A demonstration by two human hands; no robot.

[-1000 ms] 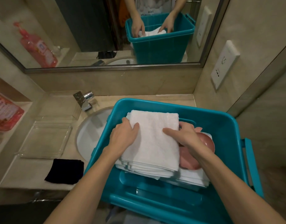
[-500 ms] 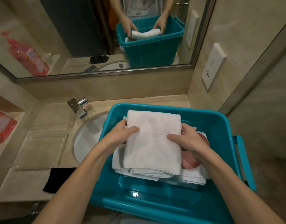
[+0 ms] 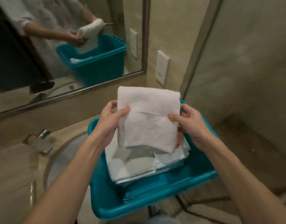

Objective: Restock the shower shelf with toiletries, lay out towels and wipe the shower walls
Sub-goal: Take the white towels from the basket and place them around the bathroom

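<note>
A folded white towel (image 3: 148, 117) is lifted clear above the teal plastic bin (image 3: 155, 201). My left hand (image 3: 111, 120) grips its left edge, thumb on top. Its right edge is held by my right hand (image 3: 190, 123). A stack of more folded white towels (image 3: 139, 167) lies in the bin under the raised one. A bit of something pink shows just under my right hand, mostly hidden by the towel.
The bin sits at the counter's right end, partly over the round white sink (image 3: 63, 159). A chrome faucet (image 3: 42, 141) stands left of it. A mirror (image 3: 58, 46) hangs behind; a wall socket (image 3: 162, 68) is at right. Tiled wall and floor lie to the right.
Both hands have lifted the top towel up out of the bin and off the stack. The view has swung right, so the counter's left side is out of sight.
</note>
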